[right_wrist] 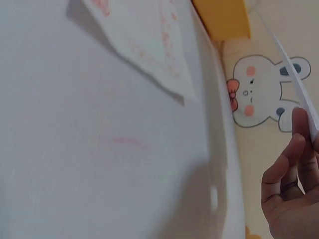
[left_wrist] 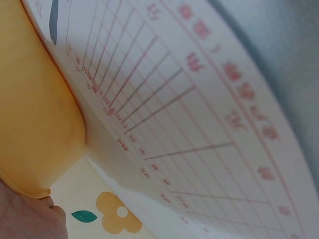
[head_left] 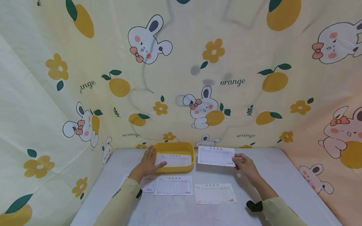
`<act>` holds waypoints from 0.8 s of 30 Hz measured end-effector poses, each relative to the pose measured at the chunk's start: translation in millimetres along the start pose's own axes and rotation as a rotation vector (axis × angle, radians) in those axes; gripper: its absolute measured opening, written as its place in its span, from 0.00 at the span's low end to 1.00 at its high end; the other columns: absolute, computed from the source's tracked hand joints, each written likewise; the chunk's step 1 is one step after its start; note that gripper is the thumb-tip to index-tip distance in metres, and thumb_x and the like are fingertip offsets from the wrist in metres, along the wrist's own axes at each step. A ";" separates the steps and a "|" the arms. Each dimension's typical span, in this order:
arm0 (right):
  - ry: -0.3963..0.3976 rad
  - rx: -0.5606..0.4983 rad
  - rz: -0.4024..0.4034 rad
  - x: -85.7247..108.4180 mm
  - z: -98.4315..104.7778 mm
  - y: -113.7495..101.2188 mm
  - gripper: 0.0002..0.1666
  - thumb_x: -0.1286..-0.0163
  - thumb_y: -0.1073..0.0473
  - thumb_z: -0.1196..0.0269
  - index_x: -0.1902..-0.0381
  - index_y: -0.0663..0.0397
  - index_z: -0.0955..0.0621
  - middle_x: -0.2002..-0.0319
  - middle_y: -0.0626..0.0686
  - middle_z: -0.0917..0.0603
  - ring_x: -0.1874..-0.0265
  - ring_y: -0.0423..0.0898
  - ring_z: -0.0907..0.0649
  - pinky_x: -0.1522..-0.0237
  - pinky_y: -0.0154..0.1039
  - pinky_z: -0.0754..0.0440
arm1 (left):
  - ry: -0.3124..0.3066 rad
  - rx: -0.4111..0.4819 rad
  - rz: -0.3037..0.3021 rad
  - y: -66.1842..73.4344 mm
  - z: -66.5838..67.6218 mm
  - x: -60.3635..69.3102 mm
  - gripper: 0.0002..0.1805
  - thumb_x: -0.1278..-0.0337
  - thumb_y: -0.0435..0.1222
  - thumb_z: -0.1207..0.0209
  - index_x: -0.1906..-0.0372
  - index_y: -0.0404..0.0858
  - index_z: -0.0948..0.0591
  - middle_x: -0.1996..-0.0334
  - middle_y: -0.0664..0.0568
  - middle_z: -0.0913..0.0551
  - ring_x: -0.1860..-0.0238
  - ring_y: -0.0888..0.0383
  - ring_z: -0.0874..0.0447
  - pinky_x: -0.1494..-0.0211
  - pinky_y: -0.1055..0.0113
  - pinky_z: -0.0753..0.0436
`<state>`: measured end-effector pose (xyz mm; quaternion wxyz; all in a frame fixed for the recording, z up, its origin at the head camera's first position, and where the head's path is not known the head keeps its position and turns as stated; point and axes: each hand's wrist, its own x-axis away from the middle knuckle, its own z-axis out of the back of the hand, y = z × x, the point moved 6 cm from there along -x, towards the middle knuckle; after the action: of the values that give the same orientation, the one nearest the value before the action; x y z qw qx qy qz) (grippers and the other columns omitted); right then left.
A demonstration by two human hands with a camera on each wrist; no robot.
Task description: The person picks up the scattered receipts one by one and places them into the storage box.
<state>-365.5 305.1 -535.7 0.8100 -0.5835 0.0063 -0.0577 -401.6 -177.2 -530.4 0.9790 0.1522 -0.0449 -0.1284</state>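
A yellow plastic basket (head_left: 189,171) stands at the back of the table, with a printed form (head_left: 177,160) lying inside it. My left hand (head_left: 147,161) is at the basket's left side, fingers straight and spread, thumb reaching over the near rim. In the left wrist view only part of that hand (left_wrist: 30,216) shows, against the basket wall (left_wrist: 42,109). To the right of the basket, my right hand (head_left: 245,164) pinches another printed form (head_left: 215,156) by its right edge, above the table. The right wrist view shows this paper nearly edge-on between thumb and fingers (right_wrist: 300,124).
Several more forms lie on the white table (head_left: 169,213): one in front of the basket (head_left: 173,185), one further right (head_left: 215,193), and others partly hidden behind my left forearm. A patterned cloth (head_left: 240,110) hangs behind and at both sides.
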 end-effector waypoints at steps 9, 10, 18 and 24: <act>-0.028 -0.044 -0.008 0.7 -13.9 -14.0 0.23 0.16 0.55 0.39 0.33 0.64 0.24 0.60 0.52 0.11 0.63 0.50 0.17 0.59 0.41 0.16 | -0.005 -0.002 -0.007 0.2 -0.2 -1.2 0.70 0.34 0.78 0.54 0.15 0.25 0.59 0.13 0.32 0.68 0.13 0.38 0.72 0.12 0.43 0.60; -0.031 -0.047 -0.007 0.6 -15.8 -15.3 0.23 0.16 0.55 0.38 0.33 0.64 0.24 0.59 0.52 0.11 0.63 0.49 0.17 0.59 0.41 0.16 | -0.007 -0.004 -0.008 -0.1 -0.8 -1.6 0.70 0.34 0.78 0.54 0.15 0.25 0.59 0.13 0.33 0.68 0.13 0.38 0.72 0.12 0.43 0.60; -0.056 -0.104 0.025 -0.6 -31.3 -26.0 0.23 0.18 0.57 0.36 0.34 0.66 0.23 0.60 0.51 0.10 0.65 0.47 0.17 0.58 0.42 0.16 | -0.006 -0.002 -0.012 -1.4 -0.4 -2.7 0.70 0.34 0.78 0.54 0.15 0.24 0.60 0.13 0.32 0.68 0.13 0.38 0.72 0.12 0.44 0.62; -0.071 -0.099 0.023 -2.0 -44.2 -30.4 0.23 0.18 0.56 0.36 0.34 0.64 0.22 0.58 0.53 0.10 0.64 0.49 0.16 0.55 0.47 0.15 | -0.003 -0.013 -0.008 -0.7 -0.2 -1.0 0.69 0.33 0.78 0.55 0.15 0.25 0.59 0.13 0.33 0.67 0.13 0.39 0.73 0.12 0.44 0.62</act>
<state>-373.5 254.0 -521.1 0.7804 -0.6245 -0.0127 -0.0272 -402.6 -177.5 -530.9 0.9794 0.1455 -0.0451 -0.1328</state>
